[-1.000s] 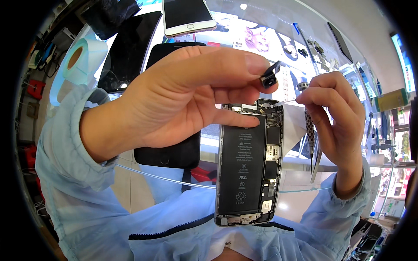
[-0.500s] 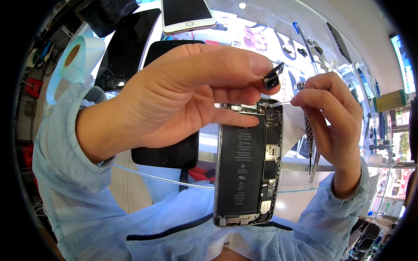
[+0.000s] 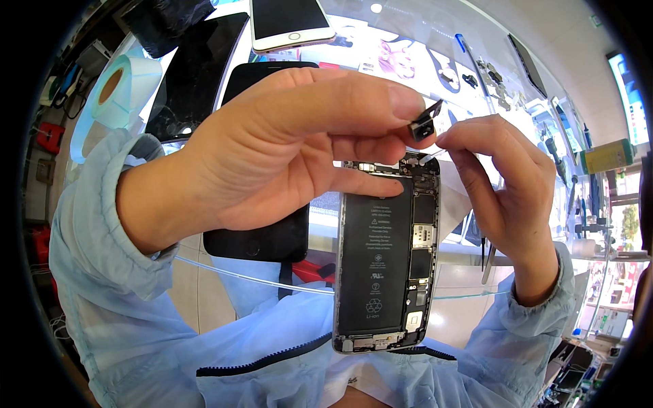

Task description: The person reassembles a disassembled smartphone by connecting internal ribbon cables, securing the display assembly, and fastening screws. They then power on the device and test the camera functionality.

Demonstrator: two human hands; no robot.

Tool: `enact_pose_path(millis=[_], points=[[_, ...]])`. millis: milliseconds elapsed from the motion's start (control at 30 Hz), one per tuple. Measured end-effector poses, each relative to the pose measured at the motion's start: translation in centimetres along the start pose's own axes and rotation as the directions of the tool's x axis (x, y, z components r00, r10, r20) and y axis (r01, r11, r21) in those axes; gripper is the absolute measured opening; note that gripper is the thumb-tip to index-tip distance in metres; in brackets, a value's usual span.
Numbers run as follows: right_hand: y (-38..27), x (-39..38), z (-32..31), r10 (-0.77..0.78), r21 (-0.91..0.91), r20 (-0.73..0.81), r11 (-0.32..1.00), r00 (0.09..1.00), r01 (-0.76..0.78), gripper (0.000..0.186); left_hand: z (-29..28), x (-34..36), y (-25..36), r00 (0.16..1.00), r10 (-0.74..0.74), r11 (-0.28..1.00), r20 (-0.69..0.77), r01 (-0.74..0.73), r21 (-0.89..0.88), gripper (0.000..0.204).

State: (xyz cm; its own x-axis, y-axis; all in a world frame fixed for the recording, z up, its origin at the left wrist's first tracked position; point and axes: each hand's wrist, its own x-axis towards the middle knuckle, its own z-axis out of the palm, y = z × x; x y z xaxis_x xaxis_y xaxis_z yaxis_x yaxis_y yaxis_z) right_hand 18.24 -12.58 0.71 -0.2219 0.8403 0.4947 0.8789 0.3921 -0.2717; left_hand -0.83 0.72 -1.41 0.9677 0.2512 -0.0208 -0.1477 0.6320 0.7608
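Note:
My left hand (image 3: 265, 153) pinches a small black camera module (image 3: 424, 128) between thumb and forefinger. A lower finger of that hand stretches over the battery (image 3: 375, 251) of an opened phone (image 3: 425, 234), whose board and metal parts are bare. Pinched in the fingertips of my right hand (image 3: 507, 180) is a thin white stick (image 3: 434, 156). Its pale tip touches or hovers just over the phone's upper right corner; I cannot tell which. Part of the phone's top edge is hidden by my left fingers.
A dark phone panel (image 3: 262, 234) lies under my left wrist. Farther off are a white phone (image 3: 292, 27), a black screen (image 3: 197, 78) and a label roll (image 3: 119, 88). A blue pen (image 3: 469, 58) and small parts (image 3: 496, 78) lie at right. The glass edge (image 3: 258, 280) runs nearest me.
My right hand has shifted slightly left and in toward the phone's corner, with the white stick more tilted. The screwdriver behind it is now mostly hidden. My left hand stays nearly still.

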Motion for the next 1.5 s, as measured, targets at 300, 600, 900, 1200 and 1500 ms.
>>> enact_pose_path(millis=[300,600,900,1200,1500], points=[[-0.2,-0.3,-0.4,0.015,0.045,-0.009,0.999,1.0,-0.014,0.02,0.1,0.1,0.2,1.0,-0.004,1.0,0.01,0.004,0.023,0.041],[1.3,-1.0,-1.0,0.054,0.22,-0.226,0.975,0.973,-0.003,0.02,0.2,0.1,0.1,1.0,0.002,1.0,-0.001,-0.002,0.009,0.036],[1.5,-1.0,-1.8,0.063,0.219,-0.227,0.976,0.972,-0.012,0.033,0.1,-0.1,0.0,1.0,0.005,1.0,-0.001,-0.005,0.018,0.033],[2.5,-1.1,-2.0,0.071,0.41,-0.307,0.91,0.949,0.065,0.02,1.4,0.7,1.1,0.981,0.173,0.841,0.09,-0.194,0.505,0.021],[1.9,-0.6,-1.5,-0.003,0.156,-0.135,0.987,0.991,0.025,0.016,1.4,3.4,1.1,0.747,0.275,-0.268,0.605,-0.545,0.794,0.016]])
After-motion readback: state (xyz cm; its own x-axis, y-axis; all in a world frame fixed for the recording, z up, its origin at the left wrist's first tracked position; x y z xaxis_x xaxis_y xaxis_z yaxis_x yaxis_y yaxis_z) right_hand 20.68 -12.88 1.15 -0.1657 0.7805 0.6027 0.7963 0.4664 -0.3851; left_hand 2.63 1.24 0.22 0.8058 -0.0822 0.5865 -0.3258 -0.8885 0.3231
